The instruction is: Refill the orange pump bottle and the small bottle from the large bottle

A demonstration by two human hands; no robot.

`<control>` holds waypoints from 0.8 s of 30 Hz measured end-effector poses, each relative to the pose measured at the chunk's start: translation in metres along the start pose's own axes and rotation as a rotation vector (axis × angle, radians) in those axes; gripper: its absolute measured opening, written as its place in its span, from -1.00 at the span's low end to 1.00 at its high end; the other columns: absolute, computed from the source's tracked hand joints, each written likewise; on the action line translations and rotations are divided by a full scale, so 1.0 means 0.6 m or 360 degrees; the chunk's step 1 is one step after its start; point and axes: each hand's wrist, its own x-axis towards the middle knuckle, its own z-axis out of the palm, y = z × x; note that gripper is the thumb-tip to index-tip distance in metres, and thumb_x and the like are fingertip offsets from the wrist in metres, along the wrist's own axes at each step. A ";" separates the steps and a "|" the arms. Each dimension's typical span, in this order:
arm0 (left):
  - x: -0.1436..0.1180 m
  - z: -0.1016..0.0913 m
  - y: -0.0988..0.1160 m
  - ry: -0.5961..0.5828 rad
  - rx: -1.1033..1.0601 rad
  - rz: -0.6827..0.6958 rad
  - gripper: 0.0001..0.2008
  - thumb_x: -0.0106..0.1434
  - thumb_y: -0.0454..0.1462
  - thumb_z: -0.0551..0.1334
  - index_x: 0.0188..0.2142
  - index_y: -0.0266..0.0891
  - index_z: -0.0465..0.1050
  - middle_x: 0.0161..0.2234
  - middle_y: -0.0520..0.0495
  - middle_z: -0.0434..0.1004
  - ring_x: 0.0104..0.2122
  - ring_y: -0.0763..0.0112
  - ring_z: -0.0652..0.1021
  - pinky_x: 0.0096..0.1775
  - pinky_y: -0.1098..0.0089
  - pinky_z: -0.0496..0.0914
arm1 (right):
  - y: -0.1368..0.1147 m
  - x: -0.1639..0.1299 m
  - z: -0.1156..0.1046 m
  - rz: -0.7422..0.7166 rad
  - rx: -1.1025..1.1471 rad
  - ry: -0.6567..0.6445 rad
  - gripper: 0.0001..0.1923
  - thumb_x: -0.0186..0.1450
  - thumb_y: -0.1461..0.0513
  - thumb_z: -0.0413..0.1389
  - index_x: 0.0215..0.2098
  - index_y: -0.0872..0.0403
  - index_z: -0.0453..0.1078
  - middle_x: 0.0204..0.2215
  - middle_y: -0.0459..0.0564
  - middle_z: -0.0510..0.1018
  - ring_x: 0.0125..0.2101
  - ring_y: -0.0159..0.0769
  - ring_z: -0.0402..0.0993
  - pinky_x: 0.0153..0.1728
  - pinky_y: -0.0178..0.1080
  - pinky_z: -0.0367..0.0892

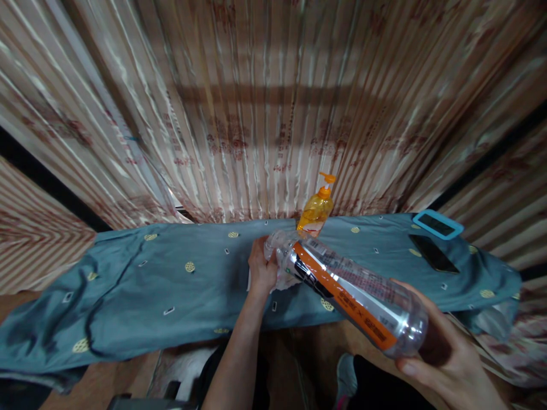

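Observation:
A large clear plastic bottle with an orange, black and silver label lies tilted across the middle of the view, above the cloth-covered surface. My right hand grips its base end, thumb below and fingers behind. At the narrower upper end, my left hand is closed around the neck; its fingertips are partly hidden. Something white and crumpled, like a cloth or tissue, shows beneath the neck beside my left hand. I cannot tell whether that hand holds it too. Just behind the bottle stands a yellow pump bottle with an orange pump top.
A teal patterned cloth covers the long narrow surface. Toward its right end lie a dark phone and a blue-framed object. Striped, flowered curtains hang behind and at both sides. A shoe shows below.

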 end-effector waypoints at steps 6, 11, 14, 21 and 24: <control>0.000 0.001 -0.004 -0.0004 -0.0013 0.0005 -0.70 0.30 -0.11 0.18 -0.08 -0.23 0.48 -0.18 -0.17 0.60 -0.16 0.13 0.60 -0.08 0.16 0.48 | 0.000 -0.001 0.001 -0.0027 -0.0013 -0.0028 -0.24 0.00 0.10 0.50 0.15 -0.34 0.47 0.01 -0.28 0.67 -0.07 -0.25 0.66 -0.16 -0.52 0.47; 0.001 0.001 -0.004 -0.0006 -0.0020 0.0024 -0.68 0.30 -0.10 0.17 -0.08 -0.23 0.47 -0.17 -0.17 0.60 -0.14 0.12 0.60 -0.08 0.15 0.47 | 0.009 -0.004 -0.003 -0.0050 -0.0018 -0.0038 -0.23 0.00 0.05 0.50 0.17 -0.35 0.45 0.03 -0.29 0.66 -0.07 -0.28 0.65 -0.13 -0.54 0.43; 0.001 0.001 -0.003 -0.0004 -0.0006 0.0020 -0.69 0.30 -0.11 0.17 -0.07 -0.23 0.47 -0.17 -0.17 0.60 -0.14 0.12 0.61 -0.08 0.15 0.47 | 0.014 -0.005 -0.004 -0.0063 -0.0026 -0.0025 -0.22 -0.01 0.05 0.50 0.18 -0.31 0.45 0.04 -0.26 0.65 -0.05 -0.25 0.64 -0.12 -0.52 0.44; 0.000 0.000 0.000 -0.0002 -0.0009 0.0019 -0.68 0.31 -0.09 0.16 -0.08 -0.22 0.48 -0.17 -0.16 0.60 -0.13 0.12 0.60 -0.06 0.14 0.47 | 0.011 -0.003 -0.003 -0.0100 -0.0076 -0.0042 -0.22 0.02 0.06 0.49 0.20 -0.27 0.44 0.04 -0.19 0.66 -0.06 -0.18 0.65 -0.16 -0.48 0.49; 0.000 0.000 0.001 0.0002 -0.0027 0.0015 -0.69 0.31 -0.10 0.17 -0.08 -0.22 0.48 -0.17 -0.17 0.60 -0.15 0.13 0.61 -0.08 0.16 0.48 | 0.012 -0.003 -0.003 -0.0093 -0.0092 -0.0026 -0.21 0.00 0.06 0.50 0.19 -0.26 0.45 0.05 -0.19 0.65 -0.04 -0.20 0.64 -0.13 -0.50 0.46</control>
